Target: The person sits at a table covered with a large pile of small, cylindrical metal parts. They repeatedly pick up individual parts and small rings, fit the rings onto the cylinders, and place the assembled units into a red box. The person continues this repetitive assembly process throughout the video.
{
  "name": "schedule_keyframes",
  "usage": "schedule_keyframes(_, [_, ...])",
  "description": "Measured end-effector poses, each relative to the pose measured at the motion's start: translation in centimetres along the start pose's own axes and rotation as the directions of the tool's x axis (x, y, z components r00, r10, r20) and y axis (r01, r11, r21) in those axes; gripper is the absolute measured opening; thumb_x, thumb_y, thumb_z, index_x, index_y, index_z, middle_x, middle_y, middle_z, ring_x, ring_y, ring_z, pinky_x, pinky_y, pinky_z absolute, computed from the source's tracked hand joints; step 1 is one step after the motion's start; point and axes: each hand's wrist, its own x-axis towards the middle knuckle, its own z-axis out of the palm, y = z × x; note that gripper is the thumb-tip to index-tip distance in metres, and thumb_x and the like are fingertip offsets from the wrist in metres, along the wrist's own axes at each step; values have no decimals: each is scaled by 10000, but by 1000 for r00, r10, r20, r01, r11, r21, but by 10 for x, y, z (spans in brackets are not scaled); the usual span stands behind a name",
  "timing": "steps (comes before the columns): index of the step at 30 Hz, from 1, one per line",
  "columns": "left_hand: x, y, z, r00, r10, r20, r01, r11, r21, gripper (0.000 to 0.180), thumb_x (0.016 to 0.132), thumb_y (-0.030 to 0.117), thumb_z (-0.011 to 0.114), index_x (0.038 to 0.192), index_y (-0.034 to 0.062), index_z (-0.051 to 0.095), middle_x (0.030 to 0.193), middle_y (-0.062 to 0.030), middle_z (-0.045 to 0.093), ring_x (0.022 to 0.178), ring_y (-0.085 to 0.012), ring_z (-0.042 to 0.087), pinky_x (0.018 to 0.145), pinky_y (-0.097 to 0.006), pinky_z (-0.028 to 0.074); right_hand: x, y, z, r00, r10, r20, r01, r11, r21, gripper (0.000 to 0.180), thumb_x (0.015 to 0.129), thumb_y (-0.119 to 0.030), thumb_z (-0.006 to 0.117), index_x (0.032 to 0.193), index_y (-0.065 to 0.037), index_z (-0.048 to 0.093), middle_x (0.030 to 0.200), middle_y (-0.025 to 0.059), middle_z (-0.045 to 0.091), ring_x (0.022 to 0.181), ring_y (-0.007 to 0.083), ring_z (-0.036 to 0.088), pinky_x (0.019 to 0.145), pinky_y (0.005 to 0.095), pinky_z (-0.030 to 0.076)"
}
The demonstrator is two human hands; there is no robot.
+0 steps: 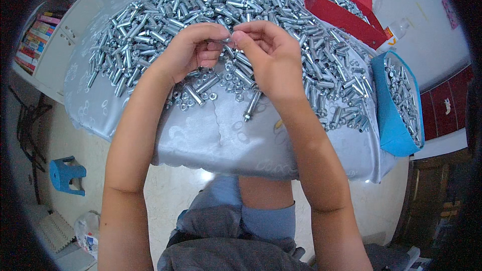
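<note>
My left hand and my right hand meet fingertip to fingertip above the near part of a large heap of silvery expansion bolts. Between the left thumb and forefinger a small shiny metal piece shows, mostly covered by the fingers; its kind is unclear. The right thumb and forefinger are pinched against its other side, and what they grip is hidden. Below the hands lie loose hex nuts. One expansion bolt lies apart near the front of the heap.
A silvery patterned cloth covers the table. At the back right a red box holds more bolts, and a blue box of bolts stands at the right edge. A clear bottle is beside the red one. A blue stool stands on the floor.
</note>
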Motion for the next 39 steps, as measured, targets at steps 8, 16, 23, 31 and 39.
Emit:
schedule_keyframes(8, [-2,1,4,1000,10,-2,-10,997,-76,131,786,180,548,732,69,508,546,52,350,448,-40,294,413,-197,237,2,2,-3,1000,2,17,-4,996,89,127,756,-51,614,863,17,605,756,62,618,679,93,569,616,212,456])
schedule_keyframes(16, [0,3,0,998,8,61,-5,999,-41,177,788,191,549,668,112,446,554,58,325,452,-39,269,407,-199,222,0,-2,-2,1000,21,15,-22,995,99,134,749,-63,632,861,8,610,744,44,610,665,75,556,590,191,441])
schedule_keyframes(23, [-5,4,4,997,21,75,-18,999,-32,187,793,196,558,668,109,449,577,51,342,481,-42,296,436,-201,260,1,1,-4,994,-99,-42,94,989,-113,128,723,-83,654,825,-9,626,714,51,597,628,113,553,577,221,442])
schedule_keyframes(31, [-4,4,4,997,40,72,-44,998,47,165,806,234,572,757,81,533,615,54,419,524,-33,356,468,-187,315,-2,0,-2,923,-384,28,351,808,-473,158,681,-107,673,800,-25,610,727,93,554,625,192,552,572,287,448])
schedule_keyframes(39, [-1,-3,7,999,40,-23,-35,976,213,246,818,280,553,876,43,586,666,41,508,538,-18,427,427,-173,320,-5,-6,-8,960,-240,147,279,743,-608,322,636,-220,716,831,-27,548,715,103,554,645,266,553,586,338,444])
